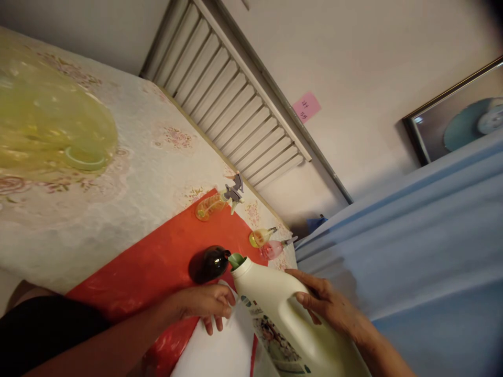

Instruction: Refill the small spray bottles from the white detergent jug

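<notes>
Cream detergent jug (301, 337), held by my right hand (332, 302) (left hand (210, 303) loosely curled, empty), seems mid-positioning; next move likely wants steadying.

A pink note (306, 107) sits on the wall (365, 63) between slatted railing (253, 82) and a dark-framed pane (456, 115).

Tilted head view looks forward-down, near the table (147, 162).

Have bottle (215, 262) and spray bottle (212, 206) on sheet (157, 256), jug (271, 283) right of both; bag (55, 115) at left on tablecloth (145, 173), railing (251, 86) behind, curtain (408, 220) far right.
</notes>
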A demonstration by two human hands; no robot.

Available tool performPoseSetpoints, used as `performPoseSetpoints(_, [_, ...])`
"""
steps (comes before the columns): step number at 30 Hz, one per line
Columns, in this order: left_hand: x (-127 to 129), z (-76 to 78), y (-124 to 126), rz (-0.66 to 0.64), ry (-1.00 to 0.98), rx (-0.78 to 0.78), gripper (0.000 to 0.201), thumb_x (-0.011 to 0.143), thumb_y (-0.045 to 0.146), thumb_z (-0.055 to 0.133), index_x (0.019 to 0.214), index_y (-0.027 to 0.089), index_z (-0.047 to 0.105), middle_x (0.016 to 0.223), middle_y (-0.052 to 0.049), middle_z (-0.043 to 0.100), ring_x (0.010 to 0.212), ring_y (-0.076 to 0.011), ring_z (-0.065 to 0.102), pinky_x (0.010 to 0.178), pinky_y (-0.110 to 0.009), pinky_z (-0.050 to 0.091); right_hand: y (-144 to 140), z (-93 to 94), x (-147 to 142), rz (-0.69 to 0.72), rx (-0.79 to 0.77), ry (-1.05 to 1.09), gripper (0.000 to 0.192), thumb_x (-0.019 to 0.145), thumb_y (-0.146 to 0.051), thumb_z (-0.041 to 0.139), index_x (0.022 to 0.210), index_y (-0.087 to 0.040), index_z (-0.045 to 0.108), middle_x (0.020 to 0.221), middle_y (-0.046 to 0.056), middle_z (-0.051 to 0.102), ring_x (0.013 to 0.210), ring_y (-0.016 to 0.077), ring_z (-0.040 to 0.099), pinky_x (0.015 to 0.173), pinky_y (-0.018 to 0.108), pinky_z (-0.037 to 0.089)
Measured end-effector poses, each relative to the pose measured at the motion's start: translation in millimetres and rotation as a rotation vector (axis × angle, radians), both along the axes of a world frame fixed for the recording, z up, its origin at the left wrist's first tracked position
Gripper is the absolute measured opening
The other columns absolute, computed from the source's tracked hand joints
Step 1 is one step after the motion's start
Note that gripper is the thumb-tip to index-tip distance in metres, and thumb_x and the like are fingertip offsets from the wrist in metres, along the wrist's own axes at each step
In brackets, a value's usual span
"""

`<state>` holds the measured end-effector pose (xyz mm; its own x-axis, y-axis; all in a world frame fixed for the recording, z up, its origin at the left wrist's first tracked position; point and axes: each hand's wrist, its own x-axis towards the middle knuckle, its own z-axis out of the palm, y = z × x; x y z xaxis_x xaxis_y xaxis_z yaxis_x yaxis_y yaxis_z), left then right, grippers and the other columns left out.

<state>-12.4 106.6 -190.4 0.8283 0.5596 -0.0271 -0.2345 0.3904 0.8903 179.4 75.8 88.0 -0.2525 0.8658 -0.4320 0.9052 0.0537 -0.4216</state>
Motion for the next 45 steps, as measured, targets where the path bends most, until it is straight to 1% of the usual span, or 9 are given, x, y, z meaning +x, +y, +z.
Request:
performPoseSetpoints(6, [-1,4.8,-1,0.009,0.018,0.008,0.043,0.067,0.037,0.072,0.1,0.019,0.053,0.09,-0.002,0.059,0.068,-0.0167,0.067,0.048,-0.025,0.052,1,-1.5,2,0.002,0.005,0.001,0.056,0.089,-0.046,0.054,0.138,-0.02,0.046,0.063,-0.003,0.052,0.049,0.0087,0.042,0.047,0.022,0.033])
performPoseSetpoints(9, [0,2.0,0,0.015,0.013,0.011,0.042,0.067,0.036,0.072,0.101,0.019,0.053,0.09,-0.002,0.059,0.068,-0.0166,0.067,0.048,-0.025,0.052,1,-2.0,3,-0.006,0.0,0.003,0.058,0.089,-0.047,0.055,0.139,-0.02,0.045,0.065,-0.002,0.053,0.049,0.0087,0.042,0.047,0.022,0.033])
performPoseSetpoints(14, [3,-2.8,1,0.017,0.013,0.01,0.041,0.068,0.035,0.071,0.101,0.019,0.053,0.089,-0.002,0.06,0.067,-0.0163,0.067,0.047,-0.024,0.052,1,-0.6,2,0.007,-0.002,-0.015,0.058,0.089,-0.047,0.054,0.139,-0.019,0.045,0.062,-0.004,0.049,0.049,0.0091,0.042,0.047,0.022,0.033])
performPoseSetpoints(23, [-3,7.9,-2,0.013,0.031,0.01,0.042,0.067,0.034,0.071,0.101,0.018,0.053,0.089,-0.002,0.059,0.066,-0.0154,0.067,0.047,-0.024,0.052,1,-0.4,2,-0.008,-0.005,-0.02,0.059,0.088,-0.047,0.055,0.138,-0.018,0.046,0.059,-0.004,0.047,0.048,0.0092,0.042,0.047,0.022,0.033])
performPoseSetpoints(28, [-2,6.4,-1,0.007,0.023,0.002,0.04,0.067,0.033,0.071,0.1,0.018,0.052,0.088,-0.001,0.059,0.066,-0.0158,0.067,0.046,-0.024,0.051,1,0.2,0,0.008,0.0,-0.014,0.058,0.088,-0.047,0.055,0.138,-0.019,0.046,0.061,-0.004,0.049,0.048,0.0087,0.042,0.047,0.021,0.033])
performPoseSetpoints(34, [-1,5.1,-1,0.018,0.024,0.009,0.039,0.068,0.033,0.07,0.1,0.019,0.053,0.088,-0.002,0.06,0.067,-0.0161,0.067,0.046,-0.024,0.051,2,0.4,1,-0.006,0.0,-0.022,0.057,0.088,-0.046,0.055,0.138,-0.019,0.046,0.064,-0.003,0.051,0.049,0.0092,0.043,0.048,0.022,0.035])
performPoseSetpoints(39, [0,0.6,-1,0.014,0.015,0.011,0.04,0.069,0.034,0.07,0.101,0.019,0.053,0.088,-0.002,0.06,0.067,-0.0167,0.067,0.046,-0.025,0.051,2,2.0,-1,0.003,-0.001,-0.019,0.058,0.088,-0.047,0.055,0.139,-0.018,0.046,0.062,-0.004,0.049,0.048,0.0088,0.042,0.047,0.021,0.033])
performPoseSetpoints(42, [0,1.2,-1,0.007,0.01,0.004,0.039,0.069,0.034,0.07,0.1,0.019,0.053,0.088,-0.002,0.06,0.066,-0.0165,0.067,0.046,-0.024,0.051,1,2.2,-2,-0.003,-0.009,-0.017,0.059,0.088,-0.046,0.055,0.139,-0.019,0.045,0.066,-0.002,0.051,0.049,0.0086,0.042,0.047,0.021,0.034])
performPoseSetpoints(45, [-1,2.4,-1,0.015,0.013,0.006,0.038,0.069,0.033,0.07,0.1,0.019,0.053,0.088,-0.002,0.06,0.066,-0.0162,0.067,0.046,-0.023,0.051,1,2.4,-3,-0.006,-0.008,-0.024,0.059,0.088,-0.047,0.055,0.139,-0.018,0.045,0.064,-0.003,0.05,0.049,0.009,0.042,0.047,0.022,0.034])
